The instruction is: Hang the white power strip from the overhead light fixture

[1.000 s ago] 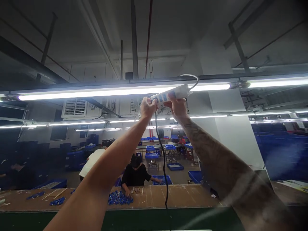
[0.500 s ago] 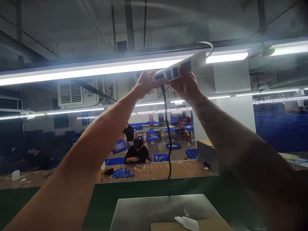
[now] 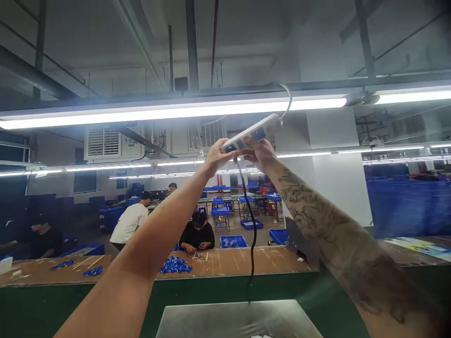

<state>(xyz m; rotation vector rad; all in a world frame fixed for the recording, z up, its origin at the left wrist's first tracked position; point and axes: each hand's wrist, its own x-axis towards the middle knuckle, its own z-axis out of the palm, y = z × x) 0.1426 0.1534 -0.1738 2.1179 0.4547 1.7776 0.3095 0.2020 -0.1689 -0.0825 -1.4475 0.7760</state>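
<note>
Factory hall, long tube light (image 3: 176, 111) overhead. White plastic power strip (image 3: 252, 134) hangs tilted just under it; left hand (image 3: 217, 158) pinches its near end, right hand (image 3: 260, 153) grips the middle. Black cord (image 3: 251, 220) dangles down over a grey metal plate (image 3: 211, 319).

Left arm: bare, stretched up and forward overhead.
Left hand (image 3: 215, 156): fingers curled shut, gripping.
Right arm: tattooed forearm, raised alongside the left.
Right hand (image 3: 261, 153): fingers closed, just beside the left hand.
</note>
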